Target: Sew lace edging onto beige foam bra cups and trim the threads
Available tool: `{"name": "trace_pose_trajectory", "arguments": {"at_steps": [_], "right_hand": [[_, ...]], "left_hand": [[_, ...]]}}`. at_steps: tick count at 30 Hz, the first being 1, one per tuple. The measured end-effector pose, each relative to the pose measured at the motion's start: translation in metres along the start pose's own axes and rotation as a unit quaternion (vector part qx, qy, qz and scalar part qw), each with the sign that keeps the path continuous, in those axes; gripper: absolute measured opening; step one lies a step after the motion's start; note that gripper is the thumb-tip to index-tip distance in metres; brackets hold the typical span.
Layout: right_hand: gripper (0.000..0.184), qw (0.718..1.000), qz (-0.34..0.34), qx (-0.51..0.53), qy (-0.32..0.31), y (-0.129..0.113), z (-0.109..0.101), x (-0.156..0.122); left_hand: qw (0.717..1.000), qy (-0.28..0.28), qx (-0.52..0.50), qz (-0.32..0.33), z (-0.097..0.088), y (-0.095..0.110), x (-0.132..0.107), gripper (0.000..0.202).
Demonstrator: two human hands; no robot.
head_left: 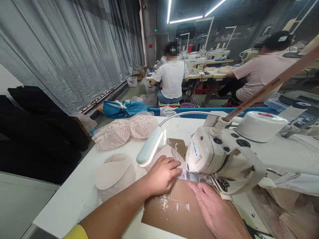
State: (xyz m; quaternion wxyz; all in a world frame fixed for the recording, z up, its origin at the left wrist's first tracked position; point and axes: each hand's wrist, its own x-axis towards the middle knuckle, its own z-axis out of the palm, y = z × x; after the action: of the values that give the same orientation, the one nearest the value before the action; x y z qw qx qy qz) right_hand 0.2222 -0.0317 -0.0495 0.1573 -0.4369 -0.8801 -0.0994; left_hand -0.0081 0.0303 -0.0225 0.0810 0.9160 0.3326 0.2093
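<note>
L hand [164, 174] palm-down, fingers on the lace piece [165, 151]; underside hidden, so cannot tell if it pinches. R hand [211, 200] open, fingers extended on the brown sheet [171, 212]. The lace piece lies over the worktop [74, 199], just beside the sewing machine [208, 152]. Material prob. light, soft, stretchy & snag-prone; best held near its outer edge w/ flat fingertips, gentle pressure, i.e. no hard tugging.

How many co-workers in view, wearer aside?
2: one in a white shirt, seated ahead near the middle; one in a pale pink shirt, farther right. Others may be hidden behind the sewing machines.
</note>
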Motion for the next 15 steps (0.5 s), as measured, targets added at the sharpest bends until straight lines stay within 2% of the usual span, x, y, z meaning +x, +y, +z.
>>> {"name": "trace_pose_trajectory", "arguments": {"at_steps": [6, 9, 15], "right_hand": [[0.039, 1.000, 0.000, 0.015, 0.027, 0.006, 0.005, 0.000], [0.037, 0.999, -0.002, 0.026, 0.020, 0.009, 0.007, -0.001], [0.033, 0.997, -0.017, 0.071, 0.036, 0.016, 0.012, -0.001]], "left_hand": [[0.999, 0.028, 0.029, -0.028, -0.001, -0.006, 0.000, 0.032], [0.997, 0.044, 0.045, -0.052, 0.001, -0.012, -0.002, 0.033], [0.990, 0.014, 0.064, -0.122, -0.002, -0.019, -0.004, 0.032]]}}
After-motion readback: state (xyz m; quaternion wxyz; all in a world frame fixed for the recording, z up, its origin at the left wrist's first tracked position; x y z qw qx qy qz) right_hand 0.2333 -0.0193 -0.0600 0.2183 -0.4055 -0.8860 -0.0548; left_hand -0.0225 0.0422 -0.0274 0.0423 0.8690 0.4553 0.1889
